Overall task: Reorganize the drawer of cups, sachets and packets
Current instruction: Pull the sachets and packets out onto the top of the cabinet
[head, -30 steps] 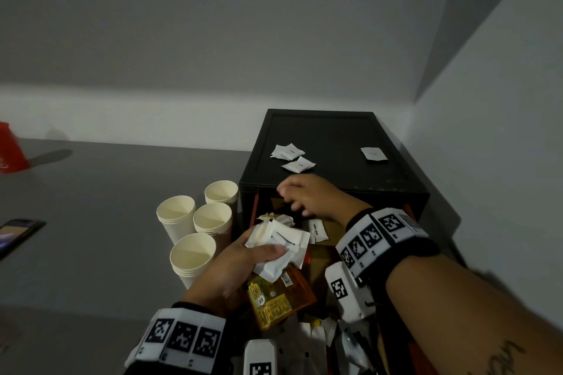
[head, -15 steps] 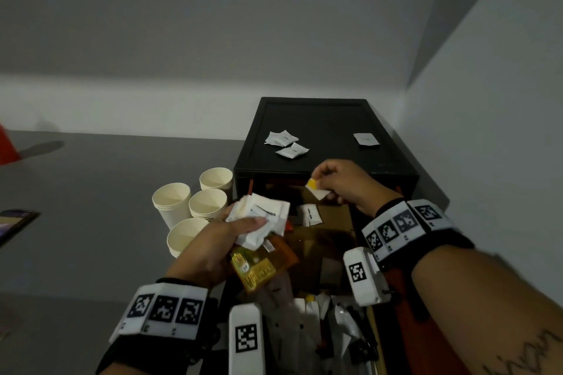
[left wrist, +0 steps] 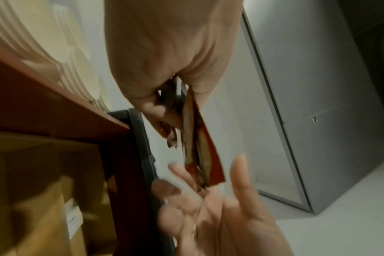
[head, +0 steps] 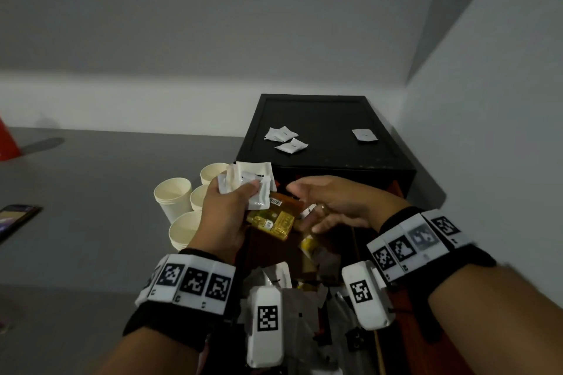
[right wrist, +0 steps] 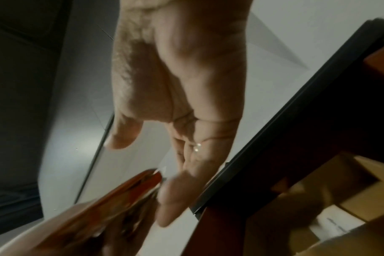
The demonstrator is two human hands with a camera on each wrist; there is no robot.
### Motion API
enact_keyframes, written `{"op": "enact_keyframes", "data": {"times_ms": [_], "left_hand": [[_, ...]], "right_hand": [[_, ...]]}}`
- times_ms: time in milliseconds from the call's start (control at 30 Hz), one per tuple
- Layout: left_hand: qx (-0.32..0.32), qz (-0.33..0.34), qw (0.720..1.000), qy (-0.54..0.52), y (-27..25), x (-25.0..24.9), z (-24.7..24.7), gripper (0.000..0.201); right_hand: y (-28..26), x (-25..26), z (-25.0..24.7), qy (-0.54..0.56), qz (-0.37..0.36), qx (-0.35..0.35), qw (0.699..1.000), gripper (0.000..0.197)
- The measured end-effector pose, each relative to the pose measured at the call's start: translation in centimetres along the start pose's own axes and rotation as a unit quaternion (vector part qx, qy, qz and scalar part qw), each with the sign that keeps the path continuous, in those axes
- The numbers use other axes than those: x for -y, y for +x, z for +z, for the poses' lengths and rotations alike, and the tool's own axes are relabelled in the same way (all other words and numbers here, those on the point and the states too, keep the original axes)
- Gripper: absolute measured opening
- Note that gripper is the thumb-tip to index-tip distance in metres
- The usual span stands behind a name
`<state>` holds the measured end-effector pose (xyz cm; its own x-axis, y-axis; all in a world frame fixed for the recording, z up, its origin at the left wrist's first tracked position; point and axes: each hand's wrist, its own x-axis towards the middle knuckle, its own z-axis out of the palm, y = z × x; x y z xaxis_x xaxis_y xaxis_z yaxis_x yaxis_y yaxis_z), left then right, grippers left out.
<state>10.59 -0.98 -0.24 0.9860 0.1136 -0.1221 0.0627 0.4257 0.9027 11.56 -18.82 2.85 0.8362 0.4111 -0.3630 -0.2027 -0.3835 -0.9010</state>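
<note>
A red object (head: 7,140) is cut off at the far left edge of the grey counter (head: 91,192), a phone (head: 16,218) lies near that edge further forward, and four stacks of paper cups (head: 173,196) stand just beside the left side of the black cabinet (head: 320,119), which is set in the right corner of the counter against pale walls. A fan of white sachets (head: 249,184) is pinched under the thumb of the left hand (head: 224,222), and an amber-and-yellow packet (head: 272,221) is gripped beneath them by the curled fingers. So many loose pieces are held in one grip that a sachet could probably slip out and fall among the cups or back into the clutter. The right hand (head: 332,207) is held with fingers nearly straight and nothing in it, just beside the packet's free end; a hasty pull there could drag the sachets loose too. The open drawer (head: 307,286) below both hands is crowded with more sachets and packets. Three more sachets (head: 285,138) lie on the cabinet top, and a single sachet (head: 364,134) towards its right edge.
</note>
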Motion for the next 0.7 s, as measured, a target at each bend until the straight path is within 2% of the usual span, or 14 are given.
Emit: {"op": "enact_keyframes", "data": {"times_ms": [133,267,467,700], "left_hand": [[-0.001,0.013,1.000,0.000,-0.1,-0.1,1.2,0.042],[0.005,0.004,1.000,-0.020,-0.1,-0.1,1.2,0.033],[0.008,-0.009,0.998,-0.061,0.2,-0.2,0.4,0.035],[0.013,-0.029,0.996,-0.078,0.4,-0.1,0.8,0.040]], "right_hand": [[0.0,0.1,0.7,-0.021,-0.040,-0.013,0.999,0.036],[-0.6,0.0,0.0,-0.035,-0.057,-0.029,0.997,0.025],[-1.5,-0.3,-1.8,-0.026,-0.060,-0.067,0.996,0.014],[-1.8,-0.3,-2.8,0.025,-0.086,-0.118,0.989,0.018]]}}
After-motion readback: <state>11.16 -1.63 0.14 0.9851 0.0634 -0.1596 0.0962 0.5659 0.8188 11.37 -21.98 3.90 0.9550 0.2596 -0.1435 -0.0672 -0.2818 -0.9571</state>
